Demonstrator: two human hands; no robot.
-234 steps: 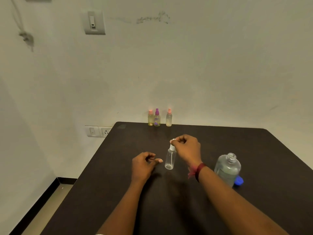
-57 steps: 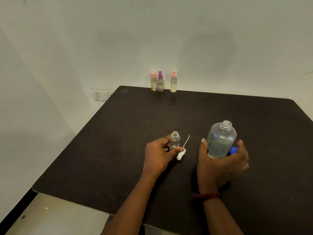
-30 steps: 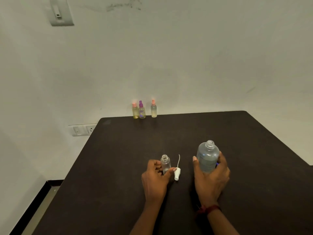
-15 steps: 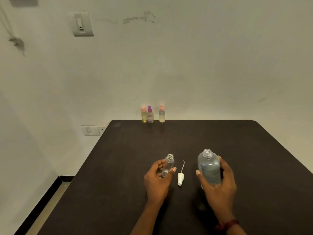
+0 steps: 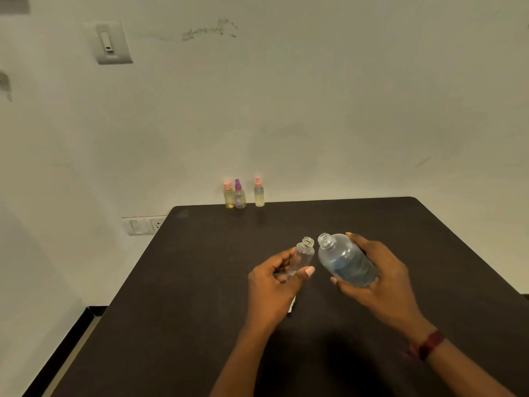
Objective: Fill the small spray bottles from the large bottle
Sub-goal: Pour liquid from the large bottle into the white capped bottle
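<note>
Left hand (image 5: 272, 285) curled round uncapped small bottle (image 5: 303, 255), right hand (image 5: 378, 275) gripping open large bottle (image 5: 345, 260) tilted toward it, necks near, above dark table (image 5: 200, 282).

A small white object (image 5: 291, 307) peeks from under the left hand (image 5: 272, 287), too hidden to identify. The right hand (image 5: 382, 277) hides the large clear plastic bottle (image 5: 343, 260)'s base.

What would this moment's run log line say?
left hand: holds uncapped small bottle | right hand: holds large bottle tilted toward it | pour: none visible
</note>
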